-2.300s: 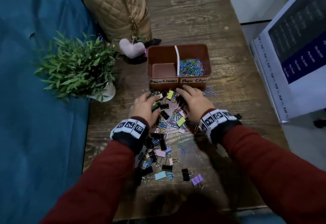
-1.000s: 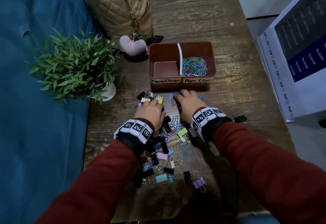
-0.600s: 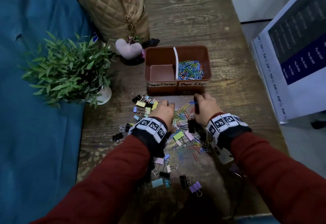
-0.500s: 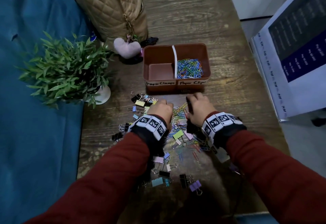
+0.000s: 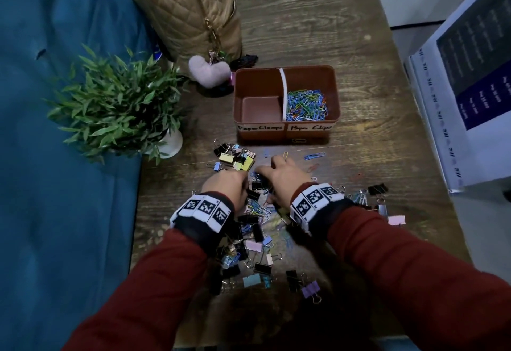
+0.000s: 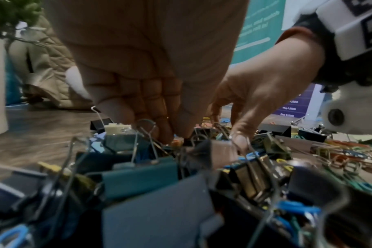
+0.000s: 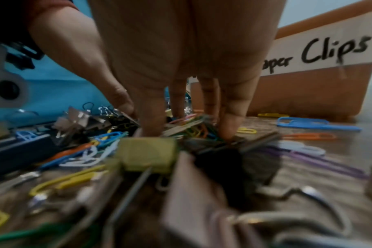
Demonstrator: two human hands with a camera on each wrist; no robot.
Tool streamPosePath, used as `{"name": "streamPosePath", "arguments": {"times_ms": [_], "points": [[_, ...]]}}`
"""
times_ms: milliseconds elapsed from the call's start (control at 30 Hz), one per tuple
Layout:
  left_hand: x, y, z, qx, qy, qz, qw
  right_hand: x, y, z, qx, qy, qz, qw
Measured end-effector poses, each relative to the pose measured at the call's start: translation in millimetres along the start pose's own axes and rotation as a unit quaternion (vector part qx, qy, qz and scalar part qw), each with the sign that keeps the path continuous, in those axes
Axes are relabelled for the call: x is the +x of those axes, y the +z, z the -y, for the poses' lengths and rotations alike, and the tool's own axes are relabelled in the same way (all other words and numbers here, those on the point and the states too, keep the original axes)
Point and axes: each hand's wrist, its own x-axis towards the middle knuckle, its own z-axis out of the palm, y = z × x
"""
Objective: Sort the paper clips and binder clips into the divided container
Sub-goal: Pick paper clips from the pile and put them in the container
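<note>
Both hands are low over the mixed pile of clips [image 5: 257,229] on the wooden table [image 5: 345,46], just in front of the brown divided container [image 5: 284,132]. The left hand [image 5: 228,185] has its fingers [image 6: 151,104] bent down together into the binder clips [image 6: 138,181]; the tips are buried between the wire handles, so I cannot tell if they really pinch something. The right hand [image 5: 284,176] stands with its fingers [image 7: 151,117] spread and pointing down on a bundle of coloured paper clips [image 7: 191,129]. The fingertips are hidden by the clips and the right wrist view is blurred, so I cannot tell if it grips them or only presses on them.

In the container, the right compartment, labelled "Paper Clips", holds many coloured paper clips [image 5: 305,104]. The left compartment, labelled "Paper Clamps", shows only its bare bottom. One small clip lies against the front wall of the container, hard to make out.

More binder clips lie in a small group [image 5: 235,156] ahead of the left hand, and others lie under the wrists and near the table edge, partly covered by the red sleeves [image 5: 414,281]. A few single paper clips [image 5: 313,156] lie apart on the right.

A potted plant [image 5: 119,102], a quilted bag [image 5: 188,8] and a pink heart charm [image 5: 208,70] stand on the left, the bag cut off by the upper edge.
</note>
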Motion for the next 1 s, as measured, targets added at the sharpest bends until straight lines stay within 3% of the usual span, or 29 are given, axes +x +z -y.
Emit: {"name": "streamPosePath", "arguments": {"times_ms": [167,333,567,800,1000], "points": [[-1.7,5.8,-5.9,-0.063,0.024,-0.032,0.997,-6.7,5.3,-2.5,0.021,-0.010,-0.044,0.999],[-0.4,9.7,-19.3,-0.029,0.057,-0.020,0.998,-17.9,6.4,-15.0,0.064,0.019,-0.053,0.996],[-7.2,-8.0,-15.5,-0.055,0.001,-0.001,0.998,-19.1,-14.2,-34.7,0.148,0.107,-0.033,0.983],[3.6,-14.3,-36.6,-0.130,0.047,-0.064,0.988,-31.7,-69.1,-47.3,0.291,0.155,-0.099,0.939],[12.5,2.0,-63.9,-0.113,0.036,0.017,0.993,3.5,-134.8,-74.2,0.377,0.170,-0.236,0.879]]}}
